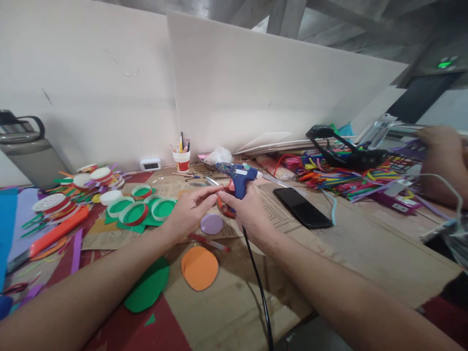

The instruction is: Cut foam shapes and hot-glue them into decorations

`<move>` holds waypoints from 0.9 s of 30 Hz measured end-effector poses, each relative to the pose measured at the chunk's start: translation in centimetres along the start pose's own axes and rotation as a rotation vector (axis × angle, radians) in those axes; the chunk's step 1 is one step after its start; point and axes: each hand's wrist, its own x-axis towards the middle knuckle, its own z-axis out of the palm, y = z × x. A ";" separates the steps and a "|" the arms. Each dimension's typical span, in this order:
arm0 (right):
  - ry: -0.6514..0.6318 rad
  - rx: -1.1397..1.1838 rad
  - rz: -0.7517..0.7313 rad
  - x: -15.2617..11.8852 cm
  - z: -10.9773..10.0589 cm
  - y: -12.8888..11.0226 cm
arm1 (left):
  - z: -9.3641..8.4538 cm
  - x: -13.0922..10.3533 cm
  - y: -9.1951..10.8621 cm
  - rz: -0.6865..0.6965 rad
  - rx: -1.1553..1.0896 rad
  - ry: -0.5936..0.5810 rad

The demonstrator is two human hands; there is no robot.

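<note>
My right hand [252,207] is closed around the handle of a blue hot glue gun [239,178], its black cord hanging toward the table's front edge. Close to it, my left hand [193,207] has its fingers and thumb pressed together. An orange-red piece [225,208] shows between the two hands, but its kind is partly hidden. Below the hands lie a lilac paper disc [211,224], a red-tipped pen [214,242] and an orange paper disc [199,268]. Left of them are several round lids with green centres [134,213] and a large green paper disc [148,287].
A phone [302,207] lies on the cardboard [351,253] at right, before a heap of coloured pipe cleaners [329,178]. An orange utility knife [58,231] and a grey bottle [27,156] are at left. A pen cup [182,161] stands behind. Another person's arm [442,165] shows at far right.
</note>
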 end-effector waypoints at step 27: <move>-0.013 0.058 0.038 0.5 -0.1 0.3 | -0.9 1.1 0.2 -0.254 -0.540 -0.069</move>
